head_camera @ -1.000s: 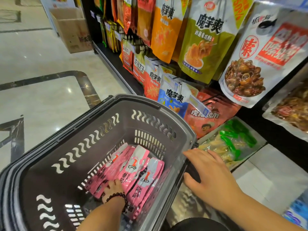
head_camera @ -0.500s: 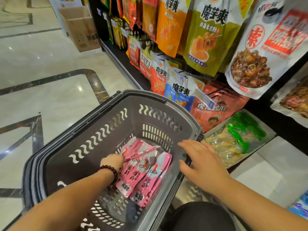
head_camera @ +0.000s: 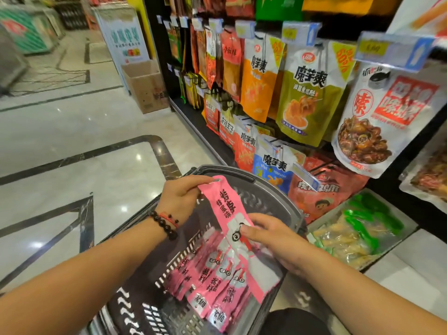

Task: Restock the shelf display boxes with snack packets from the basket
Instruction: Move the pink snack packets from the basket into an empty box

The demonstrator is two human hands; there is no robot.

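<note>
i'm holding one pink packet (head_camera: 226,209) up over the grey basket (head_camera: 273,189), both hands on it. left hand (head_camera: 180,198) pinches the top end with curled fingers and thumb, at about 10 o'clock from the packet's middle. right hand (head_camera: 271,234) has its thumb on the printed face and fingers curled behind the lower half, at about 4 o'clock. neither hand is loose; each has hold of this packet only.

key relation: the packet's long axis runs from 11 o'clock down to 5 o'clock, hanging tilted, lifted clear of the loose packets (head_camera: 212,279) lying flat on the basket floor below. i can't see which display box this packet belongs in. the only tray-like box in view, the display box (head_camera: 362,228), sits on the low shelf at 3 o'clock from the hands and holds green-and-yellow packs. my guess is the right hand is nearer the shelf and would carry it across.

writing: black chinese characters on the pink packet, too skewed to read surely. hanging pouches (head_camera: 307,93) at 1 o'clock read 魔芋爽, with a "50%" corner flag. a blue pouch (head_camera: 273,170) repeats 魔芋爽. a price tag (head_camera: 377,48), digits blurred.
</note>
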